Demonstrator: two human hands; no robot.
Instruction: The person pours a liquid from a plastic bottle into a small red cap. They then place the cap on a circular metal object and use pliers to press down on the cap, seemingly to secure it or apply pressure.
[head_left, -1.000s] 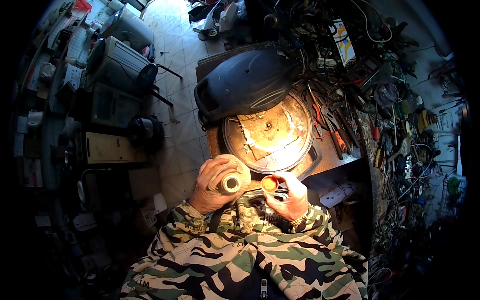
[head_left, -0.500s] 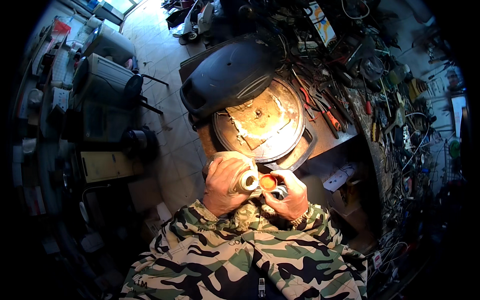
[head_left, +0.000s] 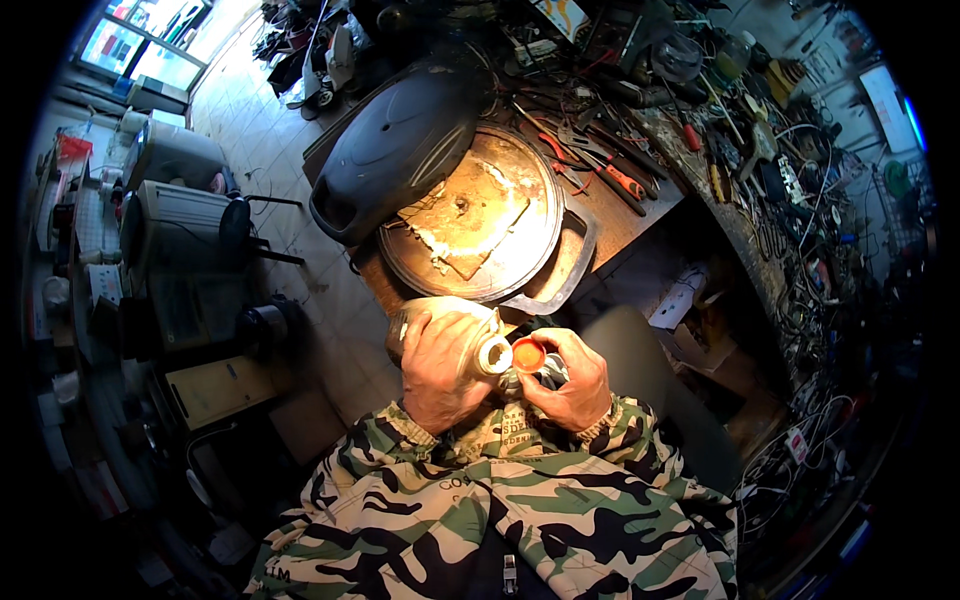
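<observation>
From the head view, the left fingers [head_left: 443, 336] are wrapped broadly around a pale bottle [head_left: 487, 328], spread only as wide as its body. The right fingers [head_left: 562, 343] are pinched nearly together on the edge of a red cap [head_left: 528, 354]. The bottle lies tilted under the left fingers, its open mouth [head_left: 495, 355] facing the cap from just beside it; whether rim and cap touch, I cannot tell, nor is any flow visible.

To do this well, keep the right fingers at the edge — clear of the opening — and hold the cap level and close. Turn the bottle slowly from the left wrist, as it seems likely to gush if tipped fast. Just ahead of the left fingers lies a round pan [head_left: 540, 200] on the surface [head_left: 632, 225]; farther ahead and right of it, pliers [head_left: 625, 182].
</observation>
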